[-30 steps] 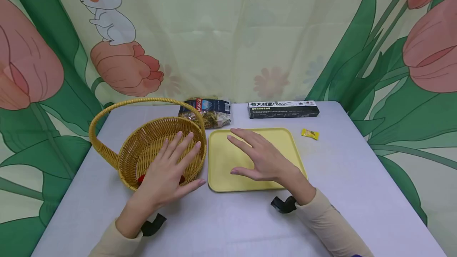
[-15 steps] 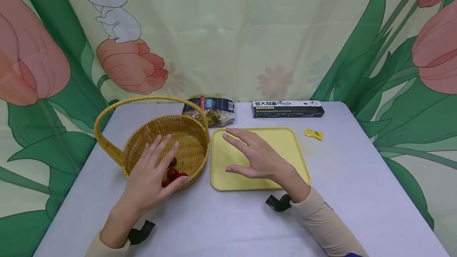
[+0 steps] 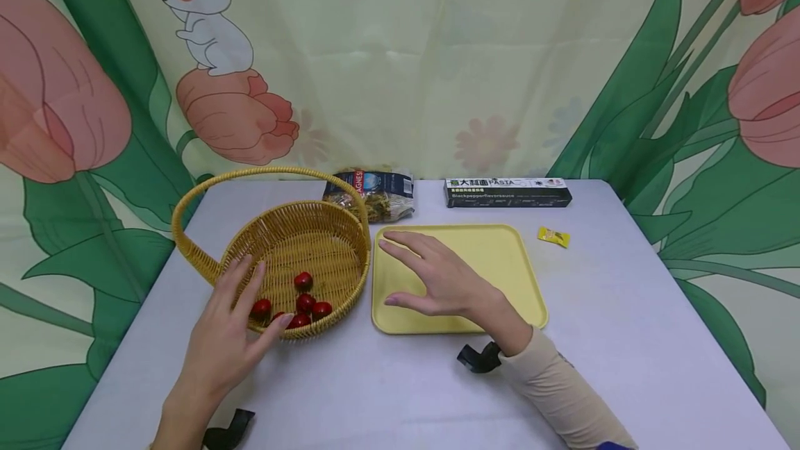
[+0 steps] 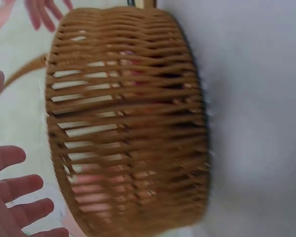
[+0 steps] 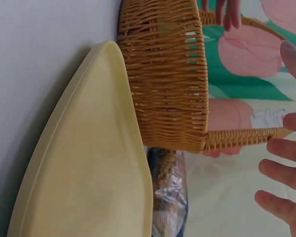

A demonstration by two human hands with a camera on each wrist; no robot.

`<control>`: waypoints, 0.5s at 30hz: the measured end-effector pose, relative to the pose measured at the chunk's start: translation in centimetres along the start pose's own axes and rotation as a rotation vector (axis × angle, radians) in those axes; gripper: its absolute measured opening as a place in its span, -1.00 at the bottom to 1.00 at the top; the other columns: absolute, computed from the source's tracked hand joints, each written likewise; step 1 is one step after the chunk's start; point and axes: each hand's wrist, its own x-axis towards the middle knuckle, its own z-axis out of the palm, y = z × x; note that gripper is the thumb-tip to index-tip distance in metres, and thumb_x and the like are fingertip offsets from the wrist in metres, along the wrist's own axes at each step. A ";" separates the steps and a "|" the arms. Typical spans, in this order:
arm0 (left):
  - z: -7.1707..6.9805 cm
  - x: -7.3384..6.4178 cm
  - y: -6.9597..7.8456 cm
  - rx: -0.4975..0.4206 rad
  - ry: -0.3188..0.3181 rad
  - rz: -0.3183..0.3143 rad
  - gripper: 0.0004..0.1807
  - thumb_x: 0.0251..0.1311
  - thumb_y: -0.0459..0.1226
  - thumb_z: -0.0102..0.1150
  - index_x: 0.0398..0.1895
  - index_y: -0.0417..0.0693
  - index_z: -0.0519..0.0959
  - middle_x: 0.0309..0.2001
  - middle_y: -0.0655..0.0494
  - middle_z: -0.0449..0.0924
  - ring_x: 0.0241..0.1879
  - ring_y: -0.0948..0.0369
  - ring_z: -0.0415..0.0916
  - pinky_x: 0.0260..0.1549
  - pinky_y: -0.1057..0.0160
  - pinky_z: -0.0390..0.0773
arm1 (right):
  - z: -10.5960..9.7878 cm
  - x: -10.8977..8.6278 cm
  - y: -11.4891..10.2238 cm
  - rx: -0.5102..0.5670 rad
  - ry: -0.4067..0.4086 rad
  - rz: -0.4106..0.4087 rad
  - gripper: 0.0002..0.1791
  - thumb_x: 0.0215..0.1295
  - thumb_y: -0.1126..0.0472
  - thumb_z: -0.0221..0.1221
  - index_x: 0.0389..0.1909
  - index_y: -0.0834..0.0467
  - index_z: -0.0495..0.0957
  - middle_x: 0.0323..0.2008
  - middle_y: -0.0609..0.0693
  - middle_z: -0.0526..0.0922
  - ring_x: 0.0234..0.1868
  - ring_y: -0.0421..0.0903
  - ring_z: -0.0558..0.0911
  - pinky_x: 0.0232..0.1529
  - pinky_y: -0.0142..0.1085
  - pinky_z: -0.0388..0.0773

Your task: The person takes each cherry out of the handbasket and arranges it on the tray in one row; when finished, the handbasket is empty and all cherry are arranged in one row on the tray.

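Note:
Over the near left rim of a wicker basket [image 3: 337, 255] hovers my left hand [image 3: 219, 339], its fingers spread and holding nothing. Several small dark red fruits, like cherries [image 3: 305, 303], lie in the near part of the basket; the left hand's thumb partly covers one. My right hand [image 3: 437, 280] hangs above the yellow tray [image 3: 487, 242], fingers extended and apart, with nothing in it. In the left wrist view, the left fingers [image 4: 19, 187] stand beside the basket's woven wall [image 4: 128, 123]. The right wrist view has the right fingers [image 5: 286, 168] raised above the tray [image 5: 89, 163].
A bag of pasta [image 3: 378, 196] lies behind the basket, partly hidden by its tall arched handle [image 3: 269, 171]. At the back right rests a black and white pasta box [image 3: 507, 193]. One small yellow packet [image 3: 553, 237] lies right of the tray. A printed curtain [image 3: 400, 75] hangs behind the table.
My left hand has moved left and toward me, uncovering the red fruits in the basket. The right hand has shifted slightly left over the tray. The whole head view has drifted a little.

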 end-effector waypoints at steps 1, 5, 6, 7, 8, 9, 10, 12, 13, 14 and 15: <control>0.0 -0.3 -0.1 0.000 0.000 -0.018 -0.04 0.21 0.22 0.21 0.55 -0.07 0.18 0.54 -0.20 0.14 0.55 -0.15 0.04 0.45 -0.22 0.24 | 0.1 0.1 -0.1 0.004 -0.003 0.000 -0.12 0.30 -0.36 0.14 0.47 0.12 0.28 0.41 0.11 0.40 0.42 0.03 0.42 0.38 -0.02 0.44; 0.0 -1.3 -0.5 0.011 -0.022 -0.100 0.00 0.17 0.13 0.30 0.57 -0.10 0.13 0.57 -0.16 0.08 0.57 -0.12 0.01 0.36 -0.27 0.32 | 0.3 0.5 -0.3 0.024 -0.011 0.003 -0.13 0.29 -0.31 0.19 0.46 0.13 0.29 0.41 0.12 0.40 0.42 0.03 0.42 0.38 -0.03 0.44; 0.0 -1.5 -0.6 0.012 -0.025 -0.120 0.00 0.17 0.12 0.31 0.57 -0.12 0.12 0.57 -0.16 0.08 0.57 -0.10 0.00 0.34 -0.28 0.33 | 0.4 0.6 -0.4 0.032 -0.015 0.004 -0.14 0.30 -0.30 0.19 0.47 0.13 0.29 0.41 0.12 0.41 0.42 0.03 0.42 0.38 -0.03 0.44; 0.1 -1.7 -0.7 0.008 -0.025 -0.136 0.00 0.17 0.11 0.32 0.56 -0.13 0.13 0.57 -0.16 0.07 0.58 -0.09 0.00 0.31 -0.30 0.35 | 0.5 0.8 -0.4 0.039 -0.018 0.004 -0.15 0.32 -0.29 0.18 0.46 0.14 0.30 0.41 0.12 0.41 0.42 0.02 0.42 0.38 -0.04 0.44; 0.1 -1.9 -0.7 0.007 -0.024 -0.152 0.00 0.17 0.10 0.32 0.56 -0.15 0.13 0.57 -0.15 0.08 0.58 -0.08 0.00 0.31 -0.29 0.35 | 0.6 0.9 -0.5 0.047 -0.021 0.003 -0.17 0.34 -0.27 0.17 0.46 0.15 0.29 0.41 0.13 0.41 0.41 0.02 0.43 0.38 -0.04 0.44; 0.1 -2.1 -0.8 0.003 -0.016 -0.162 -0.01 0.17 0.08 0.33 0.55 -0.18 0.14 0.57 -0.16 0.09 0.58 -0.07 0.01 0.32 -0.26 0.35 | 0.8 1.1 -0.6 0.054 -0.022 0.001 -0.18 0.36 -0.26 0.16 0.46 0.15 0.29 0.40 0.13 0.42 0.41 0.02 0.43 0.39 -0.05 0.44; 0.2 -2.3 -0.9 -0.002 -0.007 -0.170 -0.02 0.17 0.06 0.33 0.54 -0.20 0.16 0.56 -0.17 0.10 0.57 -0.07 0.02 0.34 -0.23 0.34 | 0.9 1.3 -0.7 0.060 -0.023 0.000 -0.20 0.37 -0.24 0.15 0.46 0.16 0.29 0.39 0.14 0.43 0.40 0.02 0.44 0.39 -0.06 0.44; 0.4 -2.6 -1.0 -0.014 0.013 -0.184 -0.05 0.18 0.03 0.34 0.52 -0.23 0.18 0.55 -0.17 0.13 0.57 -0.07 0.04 0.42 -0.12 0.28 | 1.2 1.7 -0.9 0.066 -0.023 -0.002 -0.23 0.40 -0.20 0.15 0.46 0.17 0.30 0.38 0.13 0.44 0.39 0.01 0.45 0.39 -0.09 0.44; 0.5 -2.7 -1.1 -0.016 0.025 -0.188 -0.06 0.18 0.01 0.35 0.51 -0.25 0.19 0.54 -0.17 0.15 0.57 -0.07 0.06 0.43 -0.07 0.26 | 1.4 1.9 -1.0 0.068 -0.019 -0.004 -0.25 0.40 -0.18 0.16 0.45 0.17 0.31 0.37 0.13 0.45 0.38 0.01 0.46 0.39 -0.11 0.44; 0.6 -2.8 -1.1 -0.016 0.034 -0.192 -0.08 0.19 0.00 0.35 0.50 -0.26 0.21 0.54 -0.18 0.17 0.56 -0.07 0.07 0.47 -0.02 0.21 | 1.5 2.1 -1.1 0.070 -0.019 -0.003 -0.26 0.40 -0.17 0.16 0.45 0.17 0.31 0.36 0.13 0.46 0.37 0.00 0.46 0.39 -0.12 0.44; 0.7 -2.9 -1.1 -0.020 0.043 -0.194 -0.10 0.19 -0.02 0.35 0.49 -0.27 0.23 0.52 -0.18 0.20 0.55 -0.08 0.10 0.48 0.01 0.20 | 1.7 2.3 -1.3 0.074 -0.018 -0.004 -0.27 0.40 -0.15 0.18 0.44 0.18 0.32 0.36 0.13 0.47 0.37 0.00 0.46 0.40 -0.13 0.44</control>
